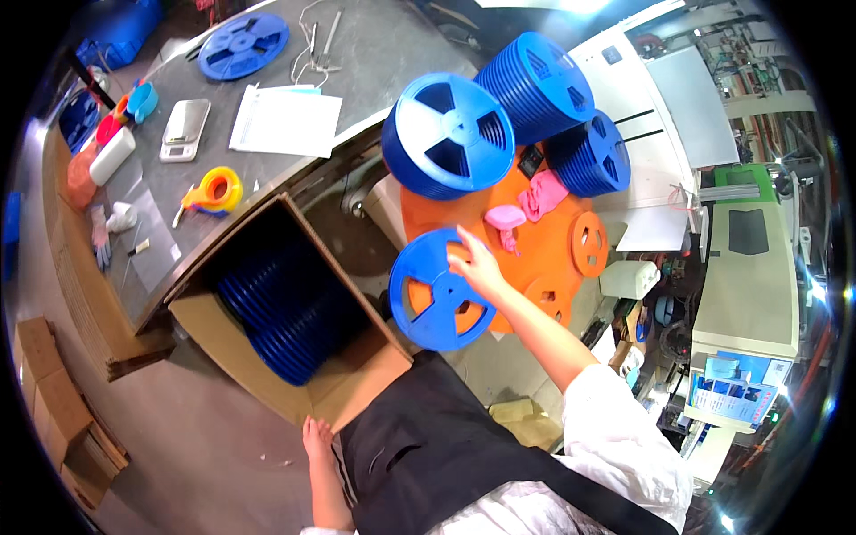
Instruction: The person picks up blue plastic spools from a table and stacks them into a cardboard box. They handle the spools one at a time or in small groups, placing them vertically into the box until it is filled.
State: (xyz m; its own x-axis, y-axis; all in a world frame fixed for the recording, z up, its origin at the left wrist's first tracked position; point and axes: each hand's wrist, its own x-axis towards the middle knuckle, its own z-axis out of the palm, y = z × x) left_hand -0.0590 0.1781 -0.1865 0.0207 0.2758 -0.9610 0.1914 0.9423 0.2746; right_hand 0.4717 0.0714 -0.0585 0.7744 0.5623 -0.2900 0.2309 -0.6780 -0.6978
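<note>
My right hand has its fingers closed on the upper right rim of a blue plastic reel, which is tilted toward me over the near edge of a round orange surface. My left hand pinches the near lower corner of an open cardboard box. Several blue reels sit in rows inside that box, their far part in shadow. Beyond my right hand stand stacks of blue reels: one in front, one behind and a darker one to the right.
Pink cloth and orange discs lie on the orange surface. The grey worktable at the back left bears a scale, papers, yellow tape and a blue disc. Folded cartons are at far left; a machine stands right.
</note>
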